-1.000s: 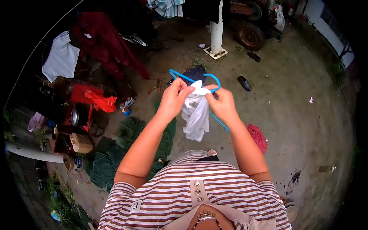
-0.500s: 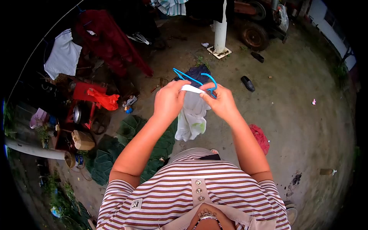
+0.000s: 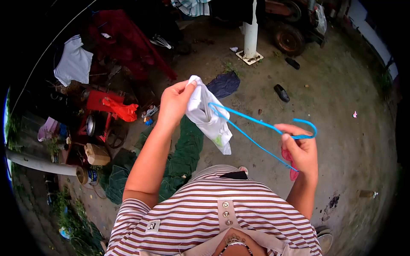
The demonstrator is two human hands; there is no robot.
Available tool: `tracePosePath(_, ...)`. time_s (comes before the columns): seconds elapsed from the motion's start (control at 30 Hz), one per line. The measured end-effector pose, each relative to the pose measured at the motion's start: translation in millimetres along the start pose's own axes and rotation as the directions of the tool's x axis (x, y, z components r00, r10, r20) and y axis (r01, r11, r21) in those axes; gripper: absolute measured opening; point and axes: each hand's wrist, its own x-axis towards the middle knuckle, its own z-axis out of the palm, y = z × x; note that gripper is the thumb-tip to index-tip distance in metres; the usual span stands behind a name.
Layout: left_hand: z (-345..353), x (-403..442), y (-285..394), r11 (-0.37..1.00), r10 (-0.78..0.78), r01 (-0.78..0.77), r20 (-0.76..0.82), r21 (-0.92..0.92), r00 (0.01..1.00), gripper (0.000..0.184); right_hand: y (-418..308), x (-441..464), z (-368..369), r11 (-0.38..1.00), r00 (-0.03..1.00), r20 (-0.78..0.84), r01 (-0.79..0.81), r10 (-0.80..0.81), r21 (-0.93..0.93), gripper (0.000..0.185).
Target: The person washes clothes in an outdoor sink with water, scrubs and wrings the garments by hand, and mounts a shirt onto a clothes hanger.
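Note:
My left hand pinches the upper edge of a white garment that has a green patch near its lower end. A blue clothes hanger is gripped near its hook by my right hand, off to the right. One corner of the hanger reaches into or against the garment's folds; which of the two I cannot tell. Its other corner points down beside my right wrist. The garment hangs between my hands, above the ground.
A dark blue cloth lies on the ground ahead. Green netting-like fabric spreads at lower left. A red cart, a white post, loose dark shoes and a reddish-pink bundle are around. Clothes hang on a line at upper left.
My hands have moved apart. The right hand has gone right and down with the hanger, now outstretched. The left hand has shifted left, lifting the garment's edge, and the garment has swung.

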Motion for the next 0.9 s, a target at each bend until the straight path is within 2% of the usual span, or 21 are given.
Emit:
tracePosePath(0.03, 3.5, -4.0, 3.7, 0.996, 0.03, -0.034, 0.045, 0.079, 0.999, 0.026, -3.3, 3.9, 4.5, 0.992, 0.998, 0.031, 0.054, -0.051, -0.115, 0.022)
tracePosePath(0.07, 11.3, -9.6, 7.5, 0.996, 0.026, -0.031, 0.057, 0.084, 0.998, 0.026, -5.9, 10.1, 13.7, 0.993, 0.999, 0.02, 0.048, -0.046, -0.111, 0.022)
tracePosePath(0.13, 26.6, -21.2, 19.8, 0.845, 0.356, -0.383, 0.141, 0.372, 0.924, 0.022, -13.0, 27.7, 33.5, 0.943, 0.982, 0.032, 0.188, -0.186, -0.275, 0.021)
tracePosePath(0.17, 28.9, -27.8, 33.3, 0.706, 0.43, -0.499, 0.256, 0.502, 0.866, 0.019, -16.5, 36.2, 39.9, 0.944, 0.982, 0.02, 0.185, -0.186, -0.274, 0.021)
tracePosePath(0.2, 31.2, -31.5, 47.4, 0.705, 0.428, -0.504, 0.267, 0.5, 0.864, 0.019, -21.1, 44.3, 44.2, 0.945, 0.969, 0.023, 0.243, -0.244, -0.22, 0.02)
tracePosePath(0.23, 32.2, -34.5, 60.4, 0.436, 0.566, -0.664, 0.388, 0.608, 0.727, 0.019, -24.8, 52.3, 43.7, 0.939, 0.953, 0.023, 0.301, -0.301, -0.168, 0.02)
tracePosePath(0.3, 25.6, -28.1, 64.1, 0.208, 0.59, -0.778, 0.558, 0.592, 0.583, 0.018, -30.4, 69.7, 33.3, 0.941, 0.955, 0.033, 0.297, -0.295, -0.163, 0.019)
tracePosePath(0.33, 20.6, -20.0, 62.0, 0.344, 0.505, -0.761, 0.575, 0.55, 0.644, 0.017, -32.3, 78.8, 28.5, 0.942, 0.955, 0.055, 0.297, -0.292, -0.158, 0.019)
tracePosePath(0.37, 24.4, -20.8, 61.9, 0.476, 0.46, -0.667, 0.484, 0.573, 0.745, 0.018, -31.3, 91.6, 29.6, 0.943, 0.956, 0.053, 0.292, -0.287, -0.16, 0.019)
tracePosePath(0.4, 28.6, -20.6, 62.2, 0.595, 0.4, -0.556, 0.387, 0.581, 0.831, 0.018, -27.4, 107.4, 34.9, 0.73, 0.758, -0.191, 0.478, -0.624, -0.489, 0.016)
tracePosePath(0.43, 29.8, -18.5, 62.6, 0.593, 0.403, -0.558, 0.386, 0.58, 0.829, 0.018, -22.3, 108.7, 37.9, 0.573, 0.585, -0.231, 0.507, -0.777, -0.644, 0.015)
tracePosePath(0.47, 30.3, -16.7, 62.5, 0.594, 0.434, -0.551, 0.342, 0.586, 0.833, 0.018, -17.3, 110.1, 40.8, 0.42, 0.38, -0.258, 0.444, -0.888, -0.792, 0.014)
tracePosePath(0.53, 31.0, -13.4, 63.1, 0.596, 0.464, -0.541, 0.295, 0.593, 0.835, 0.019, -3.6, 75.8, 52.2, 0.508, 0.481, -0.23, 0.598, -0.846, -0.62, 0.015)
tracePosePath(0.6, 30.6, -10.1, 63.4, 0.647, 0.52, -0.544, 0.213, 0.534, 0.827, 0.019, 32.3, 58.1, 82.6, 0.653, 0.77, -0.048, 0.505, -0.637, -0.564, 0.018)
tracePosePath(0.63, 32.6, -9.2, 63.2, 0.647, 0.521, -0.542, 0.209, 0.536, 0.828, 0.019, 52.6, 65.0, 89.5, 0.652, 0.769, -0.044, 0.508, -0.638, -0.563, 0.018)
tracePosePath(0.7, 34.2, -9.1, 63.4, 0.676, 0.526, -0.542, 0.189, 0.499, 0.829, 0.018, 91.8, 75.2, 101.0, 0.662, 0.948, -0.042, 0.188, -0.315, -0.726, 0.018)
tracePosePath(0.73, 33.5, -7.7, 63.9, 0.686, 0.534, -0.548, 0.181, 0.479, 0.826, 0.018, 107.0, 82.2, 101.7, 0.662, 0.947, -0.048, 0.186, -0.318, -0.726, 0.018)
tracePosePath(0.8, 29.6, -6.9, 64.0, 0.705, 0.527, -0.544, 0.177, 0.454, 0.831, 0.019, 129.6, 99.4, 93.5, 0.761, 0.979, -0.12, 0.05, -0.166, -0.647, 0.02)
tracePosePath(0.83, 24.9, -9.4, 63.2, 0.727, 0.518, -0.537, 0.172, 0.427, 0.838, 0.019, 138.1, 103.9, 85.4, 0.876, 0.994, -0.11, -0.068, 0.017, -0.477, 0.018)
tracePosePath(0.87, 19.1, -11.3, 61.4, 0.728, 0.517, -0.537, 0.172, 0.426, 0.838, 0.019, 137.9, 101.9, 79.1, 0.876, 0.994, -0.11, -0.069, 0.018, -0.478, 0.018)
tracePosePath(0.9, 14.8, -9.8, 59.3, 0.755, 0.494, -0.513, 0.16, 0.408, 0.854, 0.019, 137.8, 102.5, 69.0, 0.978, 0.968, -0.186, -0.143, 0.171, 0.152, 0.017)
